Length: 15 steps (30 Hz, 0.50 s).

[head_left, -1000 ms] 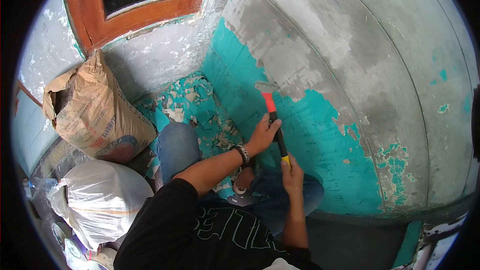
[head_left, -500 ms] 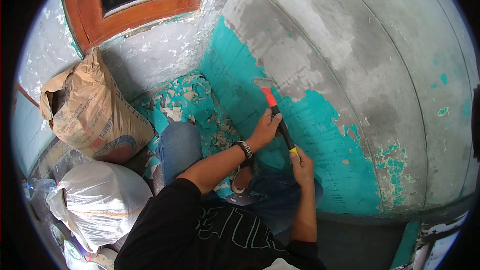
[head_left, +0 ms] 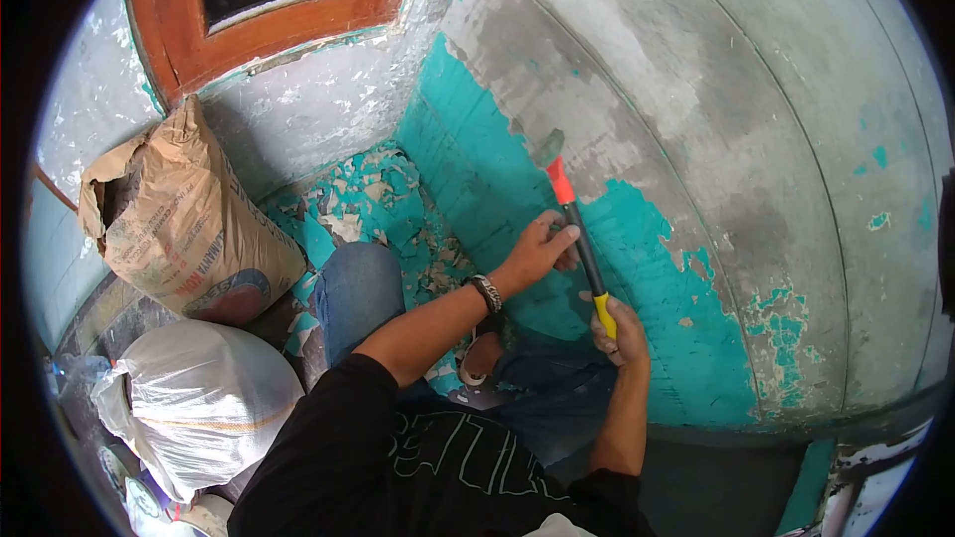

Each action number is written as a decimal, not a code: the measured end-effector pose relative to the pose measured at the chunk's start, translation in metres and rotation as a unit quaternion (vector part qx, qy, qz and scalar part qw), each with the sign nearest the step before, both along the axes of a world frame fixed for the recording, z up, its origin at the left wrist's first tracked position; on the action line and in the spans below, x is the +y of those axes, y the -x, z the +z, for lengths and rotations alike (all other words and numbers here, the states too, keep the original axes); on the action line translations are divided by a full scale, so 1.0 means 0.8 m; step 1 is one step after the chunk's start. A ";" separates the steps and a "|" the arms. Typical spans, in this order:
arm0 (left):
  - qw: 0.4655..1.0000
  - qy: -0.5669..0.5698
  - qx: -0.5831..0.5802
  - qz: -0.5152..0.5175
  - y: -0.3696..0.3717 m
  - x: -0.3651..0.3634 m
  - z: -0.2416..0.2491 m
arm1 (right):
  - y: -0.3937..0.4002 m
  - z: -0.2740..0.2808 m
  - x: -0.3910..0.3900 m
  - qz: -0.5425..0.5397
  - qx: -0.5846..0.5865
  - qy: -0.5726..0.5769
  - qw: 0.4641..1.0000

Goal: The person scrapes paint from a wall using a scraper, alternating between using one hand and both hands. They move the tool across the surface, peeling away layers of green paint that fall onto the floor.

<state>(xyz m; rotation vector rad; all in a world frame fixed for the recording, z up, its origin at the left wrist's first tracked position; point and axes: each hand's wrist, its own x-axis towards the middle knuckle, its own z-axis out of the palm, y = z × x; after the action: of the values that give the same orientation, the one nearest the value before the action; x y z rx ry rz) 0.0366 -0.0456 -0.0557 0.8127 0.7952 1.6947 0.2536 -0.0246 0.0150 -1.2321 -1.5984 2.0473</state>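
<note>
A long-handled scraper with a red neck, black shaft and yellow end is held slanting in front of the wall. My right hand wraps round its yellow end. My left hand, with a bracelet at the wrist, grips the black shaft below the red neck. The blade is at the border between turquoise paint and bare grey wall; whether it touches is unclear.
Paint flakes cover the floor in the corner. A brown paper sack and a white plastic sack stand at the left. A wooden-framed window is above. My knee is beside the flakes.
The scraper has shifted right, its blade also slightly up and its yellow end slightly down. My right hand has moved right with it, and my left hand now sits a little further right.
</note>
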 end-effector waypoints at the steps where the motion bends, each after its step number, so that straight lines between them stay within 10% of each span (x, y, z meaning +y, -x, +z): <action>1: 1.000 -0.006 0.011 -0.020 0.000 -0.002 -0.001 | -0.001 -0.003 -0.004 -0.014 0.001 -0.015 1.000; 15: 1.000 -0.010 -0.016 -0.003 -0.013 0.008 -0.015 | 0.014 -0.033 -0.011 -0.025 -0.123 -0.334 0.934</action>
<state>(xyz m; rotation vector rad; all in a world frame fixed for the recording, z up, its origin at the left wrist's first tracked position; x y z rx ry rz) 0.0472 -0.0393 -0.0680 0.7989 0.7545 1.7081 0.2426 -0.0336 -0.0112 -1.2557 -2.0963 1.1628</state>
